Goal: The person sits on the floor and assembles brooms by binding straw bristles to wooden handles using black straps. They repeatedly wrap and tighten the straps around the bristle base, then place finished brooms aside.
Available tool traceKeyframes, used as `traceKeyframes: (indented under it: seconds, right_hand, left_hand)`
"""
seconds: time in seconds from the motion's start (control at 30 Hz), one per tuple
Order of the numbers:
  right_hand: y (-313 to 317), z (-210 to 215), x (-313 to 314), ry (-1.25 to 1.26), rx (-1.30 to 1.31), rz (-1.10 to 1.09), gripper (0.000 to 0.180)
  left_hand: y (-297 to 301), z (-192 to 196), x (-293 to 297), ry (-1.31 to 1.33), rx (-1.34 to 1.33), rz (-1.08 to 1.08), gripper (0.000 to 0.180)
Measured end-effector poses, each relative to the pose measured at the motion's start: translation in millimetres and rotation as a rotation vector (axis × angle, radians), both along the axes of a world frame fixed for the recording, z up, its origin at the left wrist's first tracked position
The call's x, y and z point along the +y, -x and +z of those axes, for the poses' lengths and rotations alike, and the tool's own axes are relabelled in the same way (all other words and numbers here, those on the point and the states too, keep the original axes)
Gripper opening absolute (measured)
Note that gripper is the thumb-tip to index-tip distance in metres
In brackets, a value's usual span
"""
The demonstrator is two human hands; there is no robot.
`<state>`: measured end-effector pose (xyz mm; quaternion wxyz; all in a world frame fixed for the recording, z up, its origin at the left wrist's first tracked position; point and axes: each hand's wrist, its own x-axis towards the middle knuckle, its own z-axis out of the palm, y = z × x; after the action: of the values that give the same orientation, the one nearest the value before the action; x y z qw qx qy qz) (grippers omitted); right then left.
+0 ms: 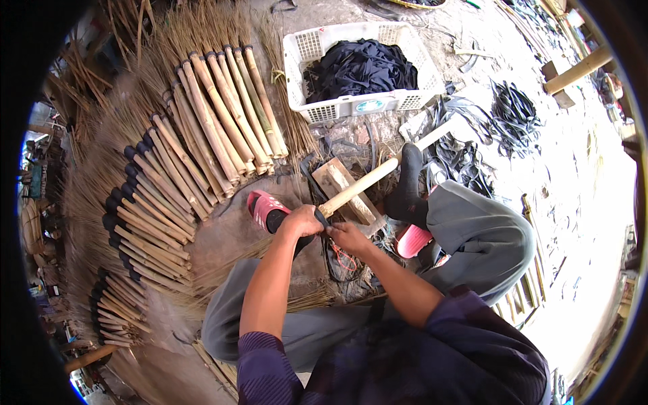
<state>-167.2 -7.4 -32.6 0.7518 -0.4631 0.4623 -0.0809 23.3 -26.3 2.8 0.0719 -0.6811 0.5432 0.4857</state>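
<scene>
A bamboo broom handle (368, 179) slants from my hands up to the right, its far end lying by my black-socked foot (408, 179). My left hand (300, 223) is closed around the broom at the handle's lower end. Thin bristles (233, 266) spread to the lower left, partly beneath my forearm. A black strip (322, 217) wraps the joint between my hands. Close beside it, my right hand (348, 239) is closed with fingers pinched on the strip; its loose end is mostly hidden. Below the handle sits a wooden block (334, 177).
Several bound brooms (216, 115) fan out on the left, handles pointing inward. A white plastic basket (347, 108) of black strips (364, 71) stands ahead. More loose strips (513, 111) lie at the right. Pink slippers (412, 241) are by my feet.
</scene>
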Motion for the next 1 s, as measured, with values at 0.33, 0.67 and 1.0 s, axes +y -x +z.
traceKeyframes:
  seconds: [0.33, 0.67, 1.0]
  right_hand:
    - [-91.0, 23.2, -128.3, 0.242, 0.008, 0.366, 0.027]
    - [-117.6, 24.1, -141.8, 0.688, 0.400, 0.347, 0.034]
    - [-37.7, -45.6, 13.3, 0.396, -0.284, -0.511, 0.034]
  left_hand:
    - [22.4, 14.8, 34.7, 0.366, -0.295, 0.124, 0.071]
    - [22.3, 11.4, 36.4, 0.395, -0.313, 0.055, 0.061]
    - [-0.4, -15.1, -4.1, -0.182, -0.083, 0.133, 0.024]
